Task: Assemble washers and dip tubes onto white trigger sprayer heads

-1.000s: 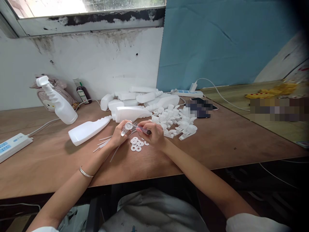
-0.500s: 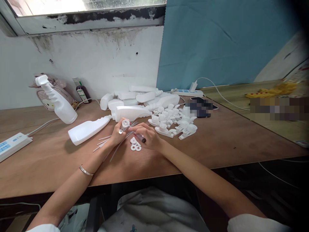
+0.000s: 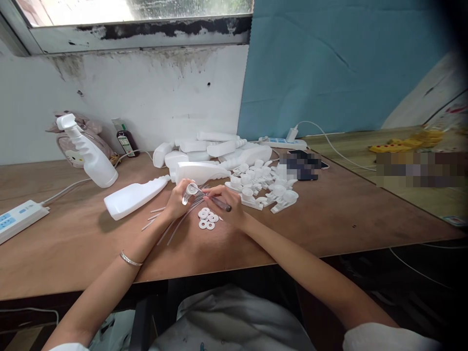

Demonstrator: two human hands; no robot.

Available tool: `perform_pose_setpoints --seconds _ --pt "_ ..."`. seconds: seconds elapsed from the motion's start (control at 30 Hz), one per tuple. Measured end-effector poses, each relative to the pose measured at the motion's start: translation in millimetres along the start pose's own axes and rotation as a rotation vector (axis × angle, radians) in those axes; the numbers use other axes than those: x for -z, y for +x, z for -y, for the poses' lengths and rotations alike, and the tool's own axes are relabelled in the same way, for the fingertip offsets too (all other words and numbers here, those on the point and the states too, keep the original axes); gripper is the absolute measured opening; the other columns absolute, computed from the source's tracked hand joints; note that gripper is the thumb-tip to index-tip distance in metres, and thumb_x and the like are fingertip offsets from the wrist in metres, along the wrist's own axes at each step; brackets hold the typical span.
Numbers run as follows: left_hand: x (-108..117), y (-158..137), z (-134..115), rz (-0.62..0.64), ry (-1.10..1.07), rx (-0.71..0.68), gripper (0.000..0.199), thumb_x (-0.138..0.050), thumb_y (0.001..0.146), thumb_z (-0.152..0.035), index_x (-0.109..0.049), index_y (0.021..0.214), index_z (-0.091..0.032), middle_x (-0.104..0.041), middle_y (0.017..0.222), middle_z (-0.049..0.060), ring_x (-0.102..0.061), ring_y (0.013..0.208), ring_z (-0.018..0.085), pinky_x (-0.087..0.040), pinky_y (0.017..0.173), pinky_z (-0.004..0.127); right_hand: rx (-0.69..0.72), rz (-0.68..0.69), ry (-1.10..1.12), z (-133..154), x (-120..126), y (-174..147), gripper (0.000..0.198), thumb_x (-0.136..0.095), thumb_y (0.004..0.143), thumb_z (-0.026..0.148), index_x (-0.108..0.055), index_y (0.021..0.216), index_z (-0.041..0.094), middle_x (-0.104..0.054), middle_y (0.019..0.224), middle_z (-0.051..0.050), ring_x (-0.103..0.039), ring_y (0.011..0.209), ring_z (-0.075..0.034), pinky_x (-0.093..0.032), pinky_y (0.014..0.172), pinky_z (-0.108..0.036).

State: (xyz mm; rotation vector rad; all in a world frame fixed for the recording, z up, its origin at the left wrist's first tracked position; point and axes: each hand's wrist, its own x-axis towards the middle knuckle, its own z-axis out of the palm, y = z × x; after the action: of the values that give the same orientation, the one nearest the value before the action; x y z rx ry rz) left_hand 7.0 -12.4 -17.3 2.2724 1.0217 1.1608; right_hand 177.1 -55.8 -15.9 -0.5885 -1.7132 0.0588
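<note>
My left hand (image 3: 177,204) is closed around a white spray trigger head (image 3: 190,191), whose round collar opening faces up. My right hand (image 3: 231,207) grips a screwdriver-like tool (image 3: 222,204) with a see-through brownish handle and a dark end. The thin shaft points toward the collar opening; I cannot tell whether its tip touches inside. Just below the hands lies a small group of white ring washers (image 3: 206,219). Thin, pale dip tubes (image 3: 178,225) are spread under and beside my left hand.
White bottles (image 3: 204,171) are heaped behind the hands, and one bottle (image 3: 133,199) lies at the left. A bottle with a sprayer (image 3: 97,158) stands further left. Spray heads (image 3: 280,190) are piled at the right near phones (image 3: 307,163). A power strip (image 3: 22,218) sits at the left edge.
My right hand has drawn the tool slightly right, away from the collar. More washers show beneath the hands. My left hand still holds the spray head, turned a little.
</note>
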Motion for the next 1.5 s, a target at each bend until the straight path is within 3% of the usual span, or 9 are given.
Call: perform_pose_setpoints --seconds 0.17,0.37,0.43,0.6,0.77,0.83,1.1,1.33,1.5 --pt "-3 -2 1 0.059 0.059 -0.085 0.014 -0.051 0.071 -0.013 -0.051 0.084 -0.017 -0.05 0.084 0.002 -0.05 0.077 0.015 -0.041 0.072 0.026 -0.143 -0.108 -0.034 0 4 4 0.011 -0.062 0.075 0.018 -0.05 0.073 0.019 -0.066 0.067 -0.001 -0.061 0.054 -0.011 -0.048 0.048 -0.021" --pt "-2 -1 -2 0.051 0.053 -0.092 0.013 -0.052 0.07 -0.012 -0.05 0.083 -0.017 -0.05 0.084 0.002 -0.05 0.076 0.015 -0.041 0.072 0.026 0.285 0.052 -0.187 -5 2 0 0.016 -0.061 0.075 0.017 -0.048 0.068 0.021 -0.068 0.073 -0.002 -0.063 0.062 -0.012 -0.051 0.055 -0.024" --pt "-2 -1 -2 0.048 0.07 -0.083 0.015 -0.053 0.07 -0.012 -0.05 0.083 -0.017 -0.05 0.084 0.002 -0.05 0.076 0.015 -0.041 0.072 0.027 0.297 0.059 -0.21 -6 1 -2 0.016 -0.06 0.076 0.017 -0.047 0.068 0.021 -0.068 0.074 -0.002 -0.063 0.061 -0.012 -0.05 0.054 -0.024" --pt "-4 -2 1 0.079 0.107 -0.053 0.016 -0.052 0.07 -0.013 -0.05 0.085 -0.018 -0.049 0.084 0.002 -0.05 0.077 0.015 -0.041 0.073 0.027 0.002 0.005 -0.039 -6 1 -1 0.015 -0.056 0.077 0.017 -0.046 0.066 0.02 -0.064 0.067 0.0 -0.062 0.06 -0.011 -0.049 0.053 -0.022" --pt "-7 -3 6 0.091 0.111 -0.078 0.022 -0.051 0.068 -0.011 -0.05 0.09 -0.018 -0.051 0.086 0.003 -0.051 0.077 0.015 -0.042 0.073 0.027 -0.486 -0.081 0.203 -4 5 8 0.017 -0.056 0.076 0.024 -0.042 0.066 0.02 -0.061 0.061 0.002 -0.06 0.051 -0.011 -0.049 0.049 -0.024" --pt "-8 -3 7 0.094 0.115 -0.081 0.024 -0.05 0.068 -0.01 -0.05 0.09 -0.018 -0.051 0.086 0.002 -0.051 0.077 0.015 -0.042 0.072 0.027 -0.576 -0.092 0.262 -5 6 11 0.018 -0.057 0.075 0.026 -0.042 0.066 0.02 -0.061 0.061 0.002 -0.06 0.05 -0.012 -0.05 0.049 -0.024" --pt "-5 -2 1 0.074 0.149 -0.05 0.019 -0.051 0.069 -0.011 -0.051 0.087 -0.018 -0.049 0.088 0.004 -0.051 0.078 0.016 -0.043 0.073 0.028 -0.237 -0.105 -0.07 0 6 8 0.018 -0.06 0.073 0.026 -0.047 0.063 0.019 -0.056 0.055 0.004 -0.048 0.045 -0.007 -0.039 0.043 -0.02" --pt "-6 -5 -2 0.092 0.208 -0.013 0.02 -0.051 0.069 -0.012 -0.051 0.088 -0.02 -0.047 0.09 0.004 -0.052 0.075 0.016 -0.044 0.071 0.029 -0.135 -0.1 -0.114 -1 5 4 0.03 -0.057 0.077 0.027 -0.041 0.053 0.019 -0.045 0.046 0.006 -0.038 0.04 -0.006 -0.033 0.04 -0.02" --pt "-11 -6 2 0.056 0.191 -0.011 0.023 -0.05 0.068 -0.011 -0.049 0.089 -0.02 -0.046 0.09 0.004 -0.052 0.078 0.017 -0.044 0.073 0.029 -0.062 -0.063 -0.175 -7 -1 -6 0.032 -0.055 0.078 0.025 -0.037 0.052 0.02 -0.049 0.049 0.004 -0.045 0.044 -0.008 -0.038 0.045 -0.022"
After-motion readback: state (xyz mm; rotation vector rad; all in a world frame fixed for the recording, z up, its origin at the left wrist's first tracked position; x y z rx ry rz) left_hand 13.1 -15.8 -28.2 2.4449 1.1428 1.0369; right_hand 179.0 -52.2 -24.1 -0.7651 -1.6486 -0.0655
